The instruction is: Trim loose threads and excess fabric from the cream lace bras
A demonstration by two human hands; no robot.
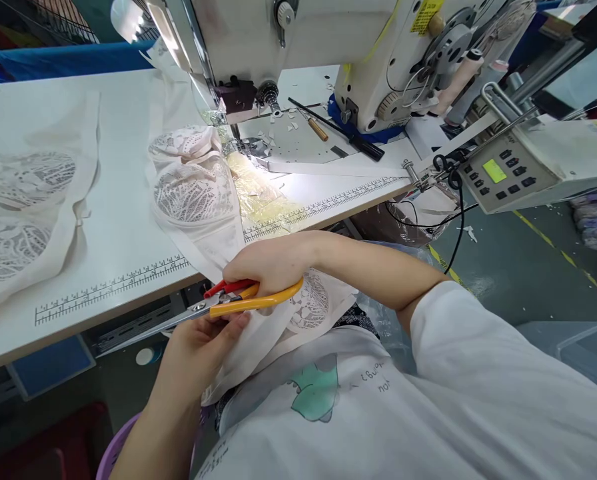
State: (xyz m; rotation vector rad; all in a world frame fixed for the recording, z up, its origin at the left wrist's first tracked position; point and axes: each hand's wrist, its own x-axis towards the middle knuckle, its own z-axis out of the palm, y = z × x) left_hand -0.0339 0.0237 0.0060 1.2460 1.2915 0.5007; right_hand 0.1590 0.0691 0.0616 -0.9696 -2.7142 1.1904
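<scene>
My right hand [271,261] is closed round the yellow and red handles of a pair of scissors [213,307], whose blades point left below the table's front edge. My left hand [198,347] lies just under the scissors, its fingers curled on the cream lace fabric [193,193] that hangs from the table into my lap. The fabric runs up the table toward the needle of the white sewing machine [328,40].
A second cream lace piece [28,207] lies at the table's left. A ruler strip [113,287] runs along the white table's front edge. A control panel [508,177] juts out at right. A screwdriver [313,123] and scraps lie by the machine. A purple bin rim [116,447] sits below.
</scene>
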